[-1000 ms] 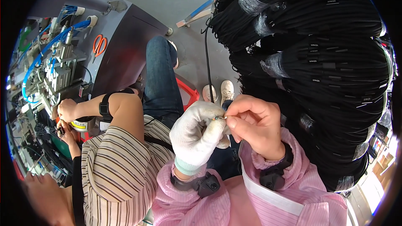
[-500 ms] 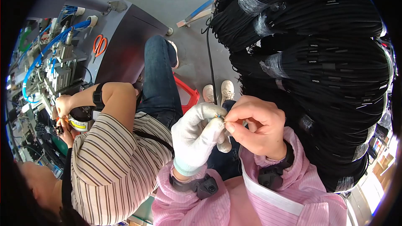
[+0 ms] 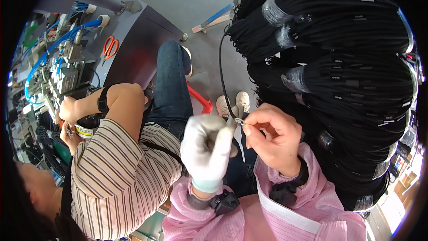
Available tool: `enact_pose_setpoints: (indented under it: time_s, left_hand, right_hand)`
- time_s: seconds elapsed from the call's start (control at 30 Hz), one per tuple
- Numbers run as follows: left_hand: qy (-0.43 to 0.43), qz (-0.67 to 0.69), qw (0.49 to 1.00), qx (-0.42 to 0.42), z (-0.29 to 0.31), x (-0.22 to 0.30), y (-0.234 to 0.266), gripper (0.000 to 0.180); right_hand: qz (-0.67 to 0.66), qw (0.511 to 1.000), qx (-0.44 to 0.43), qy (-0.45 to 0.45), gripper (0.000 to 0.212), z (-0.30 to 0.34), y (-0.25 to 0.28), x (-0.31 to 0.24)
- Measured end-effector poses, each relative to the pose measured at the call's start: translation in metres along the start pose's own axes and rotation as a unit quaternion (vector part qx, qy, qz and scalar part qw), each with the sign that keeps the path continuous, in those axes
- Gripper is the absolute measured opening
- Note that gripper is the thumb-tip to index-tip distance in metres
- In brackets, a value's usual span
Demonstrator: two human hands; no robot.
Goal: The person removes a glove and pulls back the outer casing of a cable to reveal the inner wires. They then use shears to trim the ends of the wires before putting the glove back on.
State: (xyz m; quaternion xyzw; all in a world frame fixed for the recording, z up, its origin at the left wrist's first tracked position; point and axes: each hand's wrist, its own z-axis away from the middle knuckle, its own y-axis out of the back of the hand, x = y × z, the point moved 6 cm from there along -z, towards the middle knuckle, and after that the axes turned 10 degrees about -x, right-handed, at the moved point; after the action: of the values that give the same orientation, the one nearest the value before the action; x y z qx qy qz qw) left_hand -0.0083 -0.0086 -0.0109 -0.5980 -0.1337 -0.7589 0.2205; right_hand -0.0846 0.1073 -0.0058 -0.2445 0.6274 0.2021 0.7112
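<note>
A black cable [image 3: 222,69] hangs in front of me, and its stripped end with fine wires [image 3: 239,121] sits between my hands. My bare right hand [image 3: 275,138] pinches those wires between thumb and forefinger. Just left of the cable end is my left hand [image 3: 205,149] in a white glove, blurred by motion. Its fingers are curled, with the thumb close to the cable; I cannot tell whether it touches the cable.
Large bundles of black cables [image 3: 356,76], wrapped in clear film, fill the right side. At left, a co-worker in a striped shirt [image 3: 111,165] handles something at a bench with blue tubes and metal fixtures. Orange-handled scissors [image 3: 110,48] lie on that bench. A red stool [image 3: 200,98] stands beyond.
My left hand has shifted slightly left, off the wires it was pinching. The cable now bends in a curve, and its end stays in my right fingers.
</note>
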Motion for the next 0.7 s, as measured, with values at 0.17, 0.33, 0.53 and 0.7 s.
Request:
enact_pose_setpoints:
  time_s: [0.17,0.33,0.53,0.7]
  left_hand:
    - [-0.137,-0.254,0.957,-0.038,0.001,0.022,0.005,0.011]
    - [-0.138,-0.271,0.95,-0.065,0.004,0.02,0.015,0.014]
    - [0.003,-0.183,0.98,-0.084,-0.001,0.025,0.021,0.009]
    - [0.088,-0.065,0.989,-0.104,-0.005,0.009,0.025,0.009]
  right_hand:
    - [0.12,0.989,-0.034,0.076,0.015,-0.008,-0.014,-0.008]
    - [0.22,0.966,-0.041,0.127,0.016,-0.01,-0.029,-0.014]
    - [0.279,0.942,-0.078,0.168,0.019,-0.014,-0.037,-0.019]
    - [0.329,0.918,-0.103,0.195,0.018,-0.02,-0.034,-0.025]
